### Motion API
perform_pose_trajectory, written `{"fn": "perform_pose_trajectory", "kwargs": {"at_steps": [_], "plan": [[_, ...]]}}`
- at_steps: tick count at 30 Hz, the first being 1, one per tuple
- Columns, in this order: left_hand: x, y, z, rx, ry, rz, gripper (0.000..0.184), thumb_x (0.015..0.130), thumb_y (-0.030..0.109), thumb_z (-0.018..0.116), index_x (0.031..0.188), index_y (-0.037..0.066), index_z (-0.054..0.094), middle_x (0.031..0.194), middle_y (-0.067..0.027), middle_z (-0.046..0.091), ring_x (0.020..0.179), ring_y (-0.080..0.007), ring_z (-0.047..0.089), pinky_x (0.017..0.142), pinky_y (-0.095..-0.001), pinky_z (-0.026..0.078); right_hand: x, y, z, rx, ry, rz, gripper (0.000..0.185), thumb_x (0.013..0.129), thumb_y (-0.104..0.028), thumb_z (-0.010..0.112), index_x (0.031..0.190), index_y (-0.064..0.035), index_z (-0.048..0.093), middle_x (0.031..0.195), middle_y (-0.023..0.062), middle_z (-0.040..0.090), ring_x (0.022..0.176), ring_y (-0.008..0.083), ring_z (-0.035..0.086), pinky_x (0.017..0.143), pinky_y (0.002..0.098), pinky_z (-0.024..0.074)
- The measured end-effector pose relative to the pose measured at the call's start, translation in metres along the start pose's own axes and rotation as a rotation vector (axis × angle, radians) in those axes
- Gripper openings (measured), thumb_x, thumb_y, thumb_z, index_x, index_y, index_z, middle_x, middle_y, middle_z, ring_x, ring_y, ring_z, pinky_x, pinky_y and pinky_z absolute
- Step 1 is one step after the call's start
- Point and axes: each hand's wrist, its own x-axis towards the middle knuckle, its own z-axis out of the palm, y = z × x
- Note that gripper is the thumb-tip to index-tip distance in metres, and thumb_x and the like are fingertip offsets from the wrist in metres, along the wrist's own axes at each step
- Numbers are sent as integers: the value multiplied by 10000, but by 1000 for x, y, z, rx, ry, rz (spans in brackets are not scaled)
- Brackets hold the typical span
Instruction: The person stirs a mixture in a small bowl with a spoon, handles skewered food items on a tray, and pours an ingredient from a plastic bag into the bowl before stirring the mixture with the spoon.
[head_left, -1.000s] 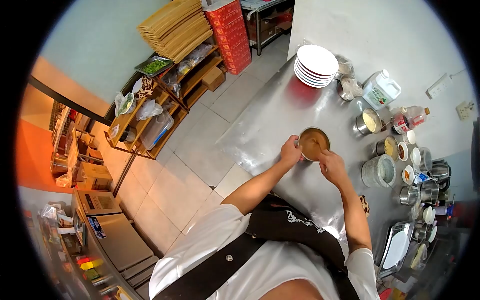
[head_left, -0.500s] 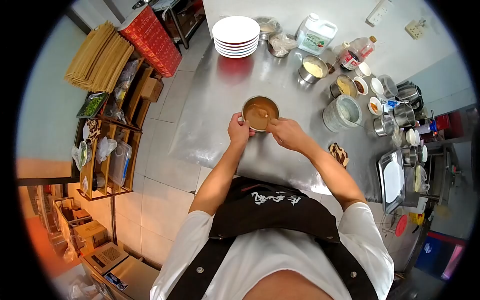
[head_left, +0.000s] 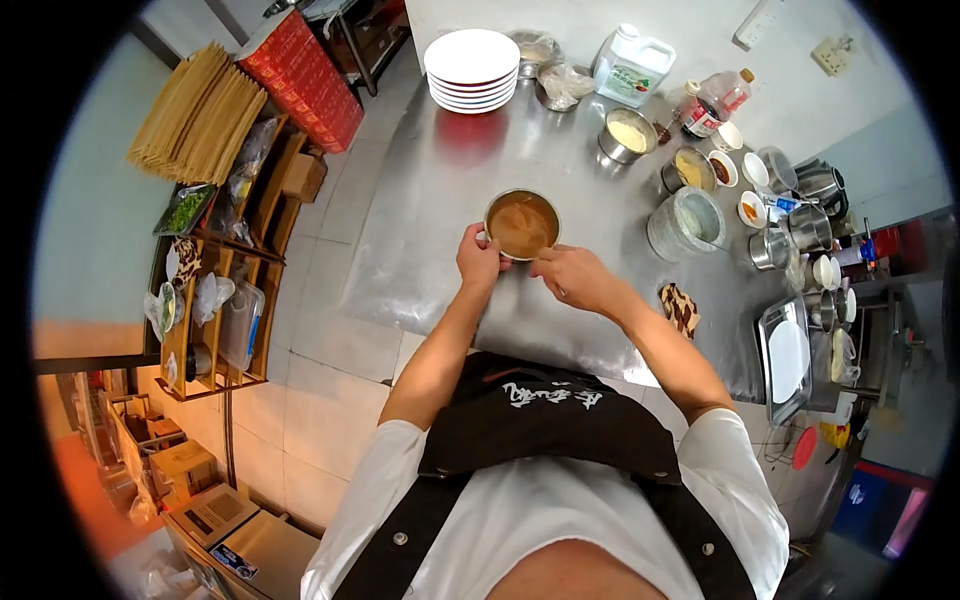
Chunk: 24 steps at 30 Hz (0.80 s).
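A round metal bowl (head_left: 557, 236) of smooth brown sauce (head_left: 520, 222) rests on the steel table in front of me. My left hand (head_left: 480, 258) is closed on the bowl's near left side, thumb at the rim. Close to the bowl's near right edge is my right hand (head_left: 580, 275), its fingers curled together in a pinch. What they hold is hidden; a thin utensil seems likely, but I cannot make it out. Pale swirl marks show on the sauce's surface.
On the table (head_left: 420, 240) stand a stack of white plates (head_left: 472, 60), a white jug (head_left: 633, 68), bowls of pale yellow contents (head_left: 628, 135), a stone mortar (head_left: 684, 225) and a patterned cloth (head_left: 680, 309). Several small bowls and a metal tray (head_left: 785, 360) line the right side.
My right hand has drawn slightly down and back from inside the rim toward the bowl's near right edge. The swirl in the sauce has changed shape. My left hand keeps its hold.
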Motion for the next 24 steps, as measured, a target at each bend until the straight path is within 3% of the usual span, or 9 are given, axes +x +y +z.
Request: {"fn": "perform_pose_trajectory", "kwargs": {"at_steps": [7,13,17,22,24], "plan": [[2,-3,-1,19,-15,0,329,833,-7,548,1155,10,484,783,-93,553,564,-167,605,479,-277,550,18,8,12,-140,39,16,86,729,-85,591,814,-75,604,875,75,587,839,258,587,705,367,500],[1,-2,-1,23,4,-1,352,828,-7,555,1172,10,479,792,-96,558,570,-174,609,481,-277,552,2,-5,0,-24,-49,-12,118,721,-84,603,838,-72,611,884,74,588,846,261,584,711,360,501],[2,-3,-2,5,-23,0,357,828,-8,551,1177,8,477,792,-96,554,568,-171,608,479,-277,550,15,-2,12,-114,44,-49,115,719,-78,603,834,-68,606,874,69,584,848,262,583,705,359,501],[1,1,0,21,1,1,358,827,-11,547,1176,4,472,785,-100,550,558,-176,607,471,-279,547,8,3,-1,-150,-70,22,94,725,-84,595,817,-62,598,863,73,584,851,260,583,700,364,503],[0,0,-1,29,-2,2,356,831,-10,549,1178,6,470,792,-103,550,555,-182,607,472,-281,549,2,-4,1,-97,-26,-40,106,715,-80,607,819,-64,601,863,74,584,856,258,582,701,363,504]]}}
